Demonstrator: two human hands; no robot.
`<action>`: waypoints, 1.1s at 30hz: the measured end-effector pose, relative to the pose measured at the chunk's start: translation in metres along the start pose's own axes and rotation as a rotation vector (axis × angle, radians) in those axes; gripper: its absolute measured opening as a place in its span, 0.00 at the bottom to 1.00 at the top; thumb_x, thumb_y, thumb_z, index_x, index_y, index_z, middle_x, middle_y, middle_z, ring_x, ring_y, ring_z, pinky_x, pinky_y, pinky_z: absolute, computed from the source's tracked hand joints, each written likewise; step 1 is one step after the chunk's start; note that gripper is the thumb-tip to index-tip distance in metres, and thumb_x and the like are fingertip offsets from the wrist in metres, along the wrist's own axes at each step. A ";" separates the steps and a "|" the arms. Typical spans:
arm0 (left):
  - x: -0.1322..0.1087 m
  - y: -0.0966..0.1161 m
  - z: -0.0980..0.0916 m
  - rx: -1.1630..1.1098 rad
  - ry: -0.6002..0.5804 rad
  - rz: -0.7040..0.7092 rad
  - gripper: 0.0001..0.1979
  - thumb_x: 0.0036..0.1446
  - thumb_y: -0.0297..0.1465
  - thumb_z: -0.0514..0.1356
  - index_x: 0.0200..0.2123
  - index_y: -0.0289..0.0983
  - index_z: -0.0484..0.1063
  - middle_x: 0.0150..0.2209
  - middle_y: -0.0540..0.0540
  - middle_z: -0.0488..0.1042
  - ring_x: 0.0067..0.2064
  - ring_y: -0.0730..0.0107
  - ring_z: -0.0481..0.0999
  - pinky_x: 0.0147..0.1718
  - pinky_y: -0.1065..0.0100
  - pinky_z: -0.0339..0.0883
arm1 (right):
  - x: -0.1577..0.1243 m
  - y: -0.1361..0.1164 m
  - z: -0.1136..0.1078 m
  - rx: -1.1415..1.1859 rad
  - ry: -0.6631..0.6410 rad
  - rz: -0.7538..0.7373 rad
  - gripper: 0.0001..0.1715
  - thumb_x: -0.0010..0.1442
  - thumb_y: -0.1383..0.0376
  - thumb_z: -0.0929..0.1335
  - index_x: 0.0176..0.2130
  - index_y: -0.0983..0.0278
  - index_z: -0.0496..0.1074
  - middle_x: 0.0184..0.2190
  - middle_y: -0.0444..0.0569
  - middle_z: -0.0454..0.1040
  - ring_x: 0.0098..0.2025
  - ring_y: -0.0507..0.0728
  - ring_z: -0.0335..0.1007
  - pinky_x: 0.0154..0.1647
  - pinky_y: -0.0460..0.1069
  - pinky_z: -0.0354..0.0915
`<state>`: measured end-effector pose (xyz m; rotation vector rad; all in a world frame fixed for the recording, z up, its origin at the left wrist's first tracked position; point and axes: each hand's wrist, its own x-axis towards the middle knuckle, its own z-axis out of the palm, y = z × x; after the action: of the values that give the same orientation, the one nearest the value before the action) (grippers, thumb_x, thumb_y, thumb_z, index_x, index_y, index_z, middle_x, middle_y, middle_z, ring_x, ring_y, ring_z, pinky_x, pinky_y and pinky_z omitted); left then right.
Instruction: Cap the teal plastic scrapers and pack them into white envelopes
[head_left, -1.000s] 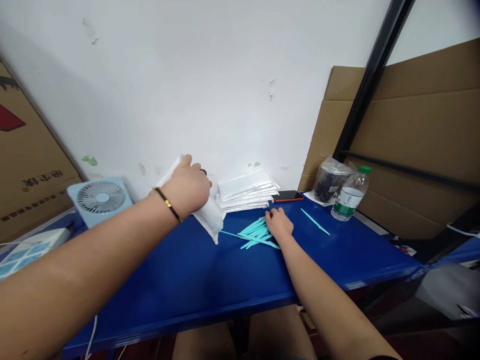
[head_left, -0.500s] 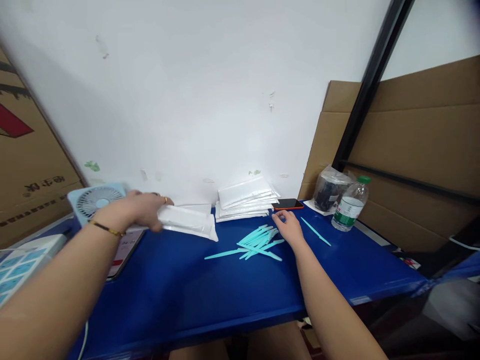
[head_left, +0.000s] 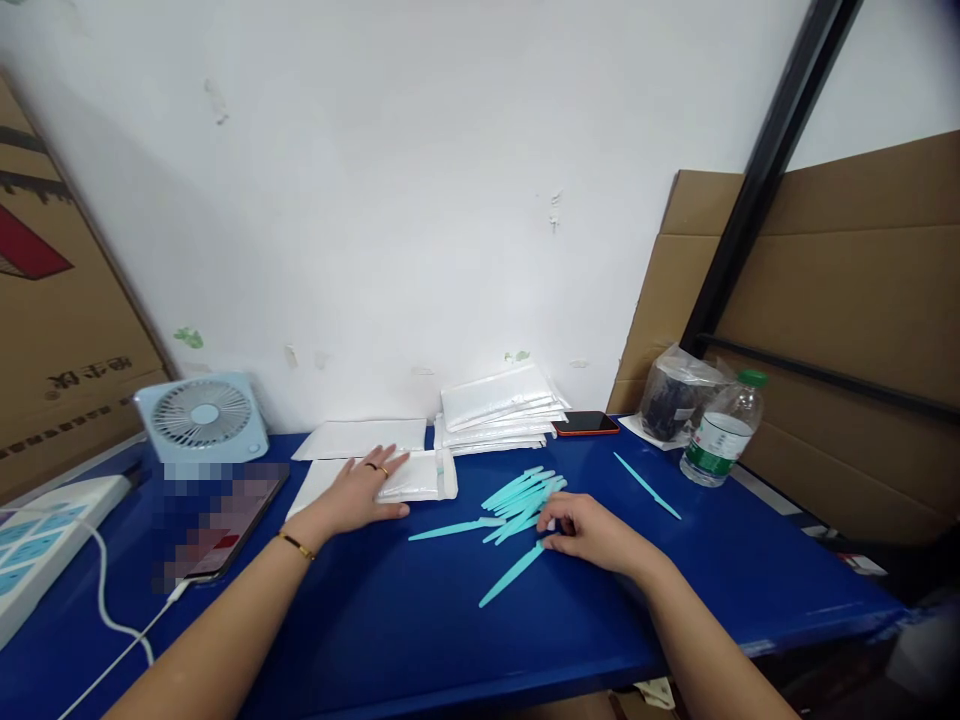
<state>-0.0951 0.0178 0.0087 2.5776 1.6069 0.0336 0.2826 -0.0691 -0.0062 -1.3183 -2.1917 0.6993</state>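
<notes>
My left hand (head_left: pixel 358 489) lies flat with fingers spread on a white pouch (head_left: pixel 420 478) on the blue table (head_left: pixel 390 610). My right hand (head_left: pixel 592 535) pinches the end of one turquoise plastic stick (head_left: pixel 511 575), which lies slanted on the table. A loose pile of several turquoise sticks (head_left: pixel 521 493) sits just beyond that hand. One stick (head_left: pixel 646 485) lies apart to the right. A stack of white pouches (head_left: pixel 499 408) rests against the wall, and another flat pouch (head_left: pixel 360 438) lies left of it.
A small blue fan (head_left: pixel 202 415) stands at the back left beside a phone (head_left: pixel 221 525) with a white cable. A power strip (head_left: pixel 37 535) is at far left. A second phone (head_left: pixel 586 424), a bagged dark item (head_left: pixel 675 395) and a water bottle (head_left: pixel 720 430) stand at right, with cardboard behind.
My left hand has brought the white pouch down from the air and laid it flat on the table. My right hand has drawn one stick out of the pile toward me.
</notes>
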 end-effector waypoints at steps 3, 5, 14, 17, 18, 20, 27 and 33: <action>0.002 0.008 0.013 -0.051 -0.074 0.049 0.35 0.55 0.53 0.44 0.63 0.48 0.44 0.66 0.45 0.39 0.65 0.53 0.38 0.59 0.46 0.36 | 0.016 0.002 -0.019 -0.023 0.074 -0.007 0.07 0.52 0.63 0.67 0.33 0.60 0.75 0.31 0.46 0.71 0.27 0.52 0.63 0.28 0.45 0.59; 0.003 0.010 0.019 -0.064 -0.081 0.046 0.33 0.57 0.53 0.43 0.63 0.49 0.43 0.66 0.46 0.39 0.65 0.53 0.39 0.58 0.45 0.37 | 0.032 0.000 -0.028 -0.058 0.137 -0.026 0.08 0.54 0.64 0.66 0.33 0.60 0.75 0.31 0.46 0.72 0.27 0.52 0.63 0.28 0.45 0.58; 0.002 0.037 0.030 -0.064 -0.036 0.098 0.34 0.57 0.54 0.40 0.63 0.49 0.40 0.66 0.47 0.39 0.65 0.53 0.38 0.59 0.45 0.37 | 0.138 -0.028 0.036 -0.085 0.032 0.033 0.11 0.47 0.65 0.70 0.35 0.61 0.76 0.31 0.46 0.73 0.33 0.53 0.65 0.34 0.45 0.58; 0.001 0.041 0.035 -0.033 0.012 0.087 0.33 0.58 0.53 0.40 0.64 0.48 0.40 0.66 0.47 0.40 0.65 0.54 0.38 0.60 0.47 0.36 | 0.160 -0.029 0.050 -0.062 -0.058 0.110 0.05 0.43 0.67 0.71 0.27 0.64 0.76 0.25 0.45 0.73 0.30 0.54 0.66 0.30 0.45 0.57; 0.001 0.041 0.036 -0.020 0.029 0.086 0.33 0.58 0.53 0.40 0.64 0.48 0.40 0.66 0.47 0.40 0.65 0.55 0.39 0.60 0.48 0.35 | 0.165 -0.029 0.050 -0.047 -0.103 0.138 0.02 0.42 0.68 0.72 0.24 0.64 0.76 0.21 0.44 0.72 0.28 0.53 0.65 0.29 0.45 0.57; 0.001 0.040 0.038 -0.001 0.056 0.086 0.33 0.58 0.53 0.40 0.64 0.49 0.40 0.65 0.48 0.41 0.65 0.56 0.39 0.60 0.49 0.36 | 0.174 -0.027 0.048 -0.008 -0.212 0.201 0.04 0.38 0.68 0.73 0.19 0.65 0.74 0.15 0.42 0.68 0.23 0.51 0.62 0.25 0.44 0.56; 0.000 0.032 0.036 -0.017 0.070 0.096 0.34 0.57 0.55 0.40 0.63 0.49 0.40 0.65 0.49 0.42 0.65 0.57 0.41 0.60 0.51 0.37 | 0.174 -0.007 0.005 0.154 -0.462 0.407 0.12 0.33 0.63 0.75 0.21 0.66 0.73 0.08 0.35 0.56 0.13 0.45 0.46 0.15 0.42 0.45; 0.005 0.008 0.033 -0.028 0.055 0.032 0.34 0.56 0.54 0.41 0.63 0.49 0.43 0.65 0.49 0.41 0.65 0.55 0.40 0.59 0.46 0.35 | 0.125 0.044 -0.059 0.204 -0.399 0.434 0.15 0.38 0.58 0.73 0.23 0.67 0.71 0.09 0.35 0.56 0.14 0.45 0.45 0.16 0.42 0.43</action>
<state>-0.0833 0.0165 -0.0233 2.6034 1.5708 0.1294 0.2972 0.0710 0.0273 -1.6751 -2.0557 1.4185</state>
